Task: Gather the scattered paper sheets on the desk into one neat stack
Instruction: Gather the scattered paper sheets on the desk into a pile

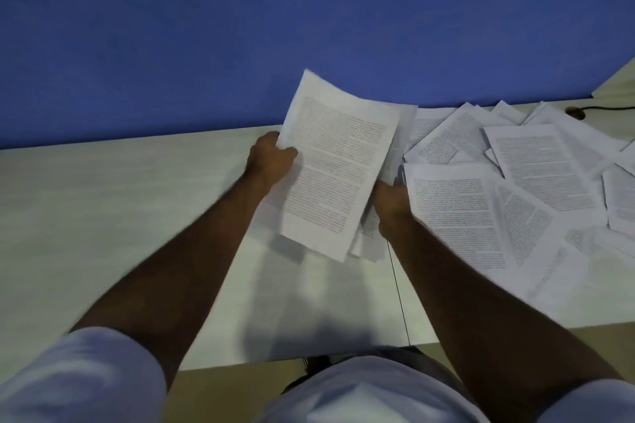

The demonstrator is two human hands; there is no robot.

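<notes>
A bundle of printed sheets [338,165] is held up above the desk [120,216], tilted so its top corner leans toward the blue wall [240,27]. The top sheet faces the camera, covered in lines of text, and the edges of the sheets beneath it fan out unevenly at the lower right corner. The left hand [271,160] grips the bundle's left edge, thumb curled over the front of the top sheet. The right hand [391,199] holds the bundle's lower right side from below, fingers curled under the paper (they are mostly hidden by it).

Just to the right of the bundle, a loose spread of more printed sheets [515,189] lies flat on the desk, overlapping one another at different angles and running to the right edge of the view. The right hand is at the left border of this spread.

The desk is pale with a faint wood grain, and a thin seam [398,285] runs across it below the right hand. At the far right a dark cable [604,108] rests on the desk near the wall. Both forearms are bare, with light sleeves [86,378] rolled at the elbows.
</notes>
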